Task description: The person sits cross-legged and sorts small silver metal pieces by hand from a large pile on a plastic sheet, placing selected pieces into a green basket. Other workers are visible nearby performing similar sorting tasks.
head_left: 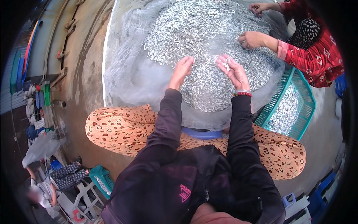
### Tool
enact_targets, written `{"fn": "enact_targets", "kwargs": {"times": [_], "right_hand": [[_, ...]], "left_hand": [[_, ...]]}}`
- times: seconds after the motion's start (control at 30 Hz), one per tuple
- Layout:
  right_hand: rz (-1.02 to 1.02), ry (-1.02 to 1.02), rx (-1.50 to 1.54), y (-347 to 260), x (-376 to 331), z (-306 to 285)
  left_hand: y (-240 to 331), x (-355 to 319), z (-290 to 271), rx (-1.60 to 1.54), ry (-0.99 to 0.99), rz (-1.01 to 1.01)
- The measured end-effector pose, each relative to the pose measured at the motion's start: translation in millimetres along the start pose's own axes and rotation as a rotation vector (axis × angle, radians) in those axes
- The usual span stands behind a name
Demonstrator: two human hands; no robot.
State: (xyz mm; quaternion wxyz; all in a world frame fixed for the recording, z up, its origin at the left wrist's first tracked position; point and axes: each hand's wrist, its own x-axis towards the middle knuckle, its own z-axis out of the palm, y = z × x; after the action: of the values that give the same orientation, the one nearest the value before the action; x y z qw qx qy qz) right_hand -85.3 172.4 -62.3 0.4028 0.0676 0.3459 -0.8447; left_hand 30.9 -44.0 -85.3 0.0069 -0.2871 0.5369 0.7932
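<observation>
A wide heap of small, curled, silvery-white fish (201,89) lies on a sheer grey net (140,84) in front of me. My left hand (182,70) is over the near left part of the heap, its fingers drawn together; what they hold, if anything, is too small to make out. To its right, my right hand (234,72) is turned palm up with fingers curled round a few small fish (226,65). A red beaded bracelet and a pale bangle circle my right wrist.
At the right, a co-worker in a red patterned sleeve (313,59) has both hands over the heap. A green plastic basket (306,100) of small fish stands by my right knee. At the lower left, another person (46,186) is near a second green basket (97,171).
</observation>
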Motion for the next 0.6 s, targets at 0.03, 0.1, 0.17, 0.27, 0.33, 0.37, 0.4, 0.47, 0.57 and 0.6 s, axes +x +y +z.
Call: {"fn": "enact_targets", "kwargs": {"times": [0.03, 0.1, 0.17, 0.27, 0.33, 0.37, 0.4, 0.47, 0.57, 0.6], "right_hand": [[-0.002, -0.017, -0.014, -1, 0, 1], [-0.02, 0.044, -0.075, -2, -1, 3], [-0.021, 0.049, -0.079, -2, -1, 5], [-0.026, 0.043, -0.074, -1, 0, 3], [-0.026, 0.0, -0.016, 0, -1, -1], [-0.026, -0.082, 0.014, 0, 0, -2], [-0.002, -0.116, 0.047, 0, -1, -4], [-0.024, -0.174, 0.029, -1, -6, -7], [-0.004, -0.12, -0.026, -6, -7, -7], [-0.021, -0.084, -0.148, -8, -6, -7]], "left_hand": [[7, -5, 1, -0.175, -0.053, 0.025], [16, -12, 3, -0.526, -0.164, 0.078], [20, -18, 5, -0.701, -0.221, 0.165], [12, -10, 6, -0.714, -0.144, 0.17], [-3, 5, 6, -0.573, -0.114, 0.061], [-14, 15, 5, -0.526, -0.08, 0.06], [-28, 27, 6, -0.236, -0.022, -0.022], [-58, 49, 12, 0.293, 0.116, 0.203], [-90, 66, 24, 1.052, 0.248, 0.33], [-92, 70, 32, 1.169, 0.274, 0.311]]}}
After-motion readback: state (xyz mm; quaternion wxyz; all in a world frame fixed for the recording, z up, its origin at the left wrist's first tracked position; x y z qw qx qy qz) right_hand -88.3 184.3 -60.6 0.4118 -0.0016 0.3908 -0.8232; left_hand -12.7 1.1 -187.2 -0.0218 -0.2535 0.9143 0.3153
